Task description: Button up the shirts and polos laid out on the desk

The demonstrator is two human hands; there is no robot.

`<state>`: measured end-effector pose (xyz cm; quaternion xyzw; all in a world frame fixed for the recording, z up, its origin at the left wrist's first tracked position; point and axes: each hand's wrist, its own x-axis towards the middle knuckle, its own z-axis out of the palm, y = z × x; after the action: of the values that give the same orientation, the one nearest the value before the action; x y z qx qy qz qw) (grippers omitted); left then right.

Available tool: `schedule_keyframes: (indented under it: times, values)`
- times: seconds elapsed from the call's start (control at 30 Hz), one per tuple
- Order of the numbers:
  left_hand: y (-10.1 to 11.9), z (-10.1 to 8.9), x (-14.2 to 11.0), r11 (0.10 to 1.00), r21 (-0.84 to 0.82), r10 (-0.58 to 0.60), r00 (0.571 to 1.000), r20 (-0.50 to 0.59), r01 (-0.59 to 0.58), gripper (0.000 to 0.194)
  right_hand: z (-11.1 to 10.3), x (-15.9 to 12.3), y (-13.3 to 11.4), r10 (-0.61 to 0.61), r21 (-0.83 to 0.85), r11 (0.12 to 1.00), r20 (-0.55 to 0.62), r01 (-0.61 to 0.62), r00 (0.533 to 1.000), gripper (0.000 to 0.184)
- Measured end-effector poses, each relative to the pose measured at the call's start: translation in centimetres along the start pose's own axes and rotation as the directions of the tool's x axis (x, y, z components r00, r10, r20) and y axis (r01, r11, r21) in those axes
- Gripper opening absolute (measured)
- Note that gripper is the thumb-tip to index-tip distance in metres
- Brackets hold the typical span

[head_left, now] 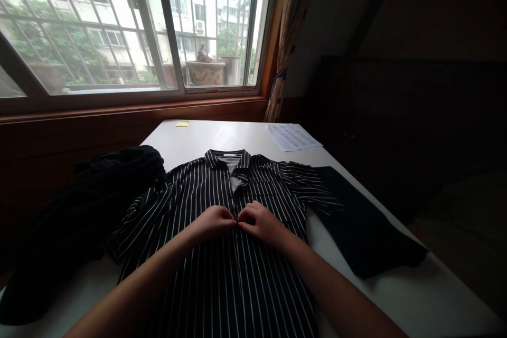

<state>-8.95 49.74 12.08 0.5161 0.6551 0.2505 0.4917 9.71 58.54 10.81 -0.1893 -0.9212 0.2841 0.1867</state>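
A black shirt with thin white stripes (206,274) lies flat, front up, on a white table (222,134), collar toward the window. My left hand (214,222) and my right hand (261,222) meet at the middle of the shirt's front. Both have their fingers curled and pinched on the shirt's button strip, fingertips touching each other. What sits between the fingertips is too small to see. My forearms lie over the lower part of the shirt.
A heap of black clothing (79,211) lies on the table's left side. A dark folded garment (364,227) lies to the right of the shirt. A printed sheet (293,137) and a yellow note (182,123) sit near the far edge, below a barred window (130,26).
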Motion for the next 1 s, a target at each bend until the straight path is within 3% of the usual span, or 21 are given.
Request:
schedule_keyframes:
  times: [0.2,0.4,1.0]
  values:
    - [0.27,0.62,-0.41,0.999,0.041,0.007,0.999,-0.054,-0.005,0.033,0.10,-0.27,0.18,0.025,-0.013,1.000,0.013,-0.024,1.000,0.009]
    - [0.14,1.06,-0.48,0.988,0.128,0.106,0.986,-0.127,-0.090,0.022,0.24,-0.20,0.39,0.035,-0.032,0.999,0.018,-0.034,0.999,0.007]
    - [-0.45,0.42,-0.44,1.000,-0.005,0.029,0.999,-0.038,-0.029,0.022,-0.51,0.03,-0.08,0.087,0.076,0.993,0.044,-0.090,0.995,0.007]
